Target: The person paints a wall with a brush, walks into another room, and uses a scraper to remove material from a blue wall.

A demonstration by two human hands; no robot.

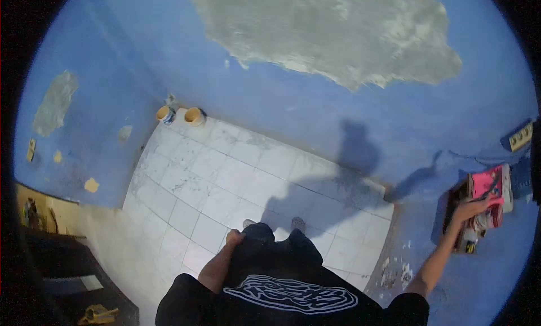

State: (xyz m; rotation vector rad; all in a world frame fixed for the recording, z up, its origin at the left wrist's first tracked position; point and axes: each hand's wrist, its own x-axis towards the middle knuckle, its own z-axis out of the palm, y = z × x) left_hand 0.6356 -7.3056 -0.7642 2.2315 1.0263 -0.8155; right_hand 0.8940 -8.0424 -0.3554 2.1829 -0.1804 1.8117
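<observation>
My right hand (pixel 466 210) reaches out to a small wall shelf at the right, its fingers closed around the end of a slim dark object (pixel 493 186). That object lies across a bright pink panel or box (pixel 483 181); its exact kind is too small to tell. Just below the fingers stands a jar with a reddish lid (pixel 493 216). My left hand (pixel 234 237) is down beside my dark trouser leg (pixel 259 231), fingers curled closed. Whether cloth or anything else is inside that fist is hidden.
Two small buckets, one bluish-white (pixel 165 114) and one cream (pixel 194 116), stand in the far floor corner. Grey patches (pixel 332 33) break up the blue wall. A socket strip (pixel 520 137) hangs at right. Dark furniture (pixel 84 275) holds a yellow item (pixel 98 315) at lower left.
</observation>
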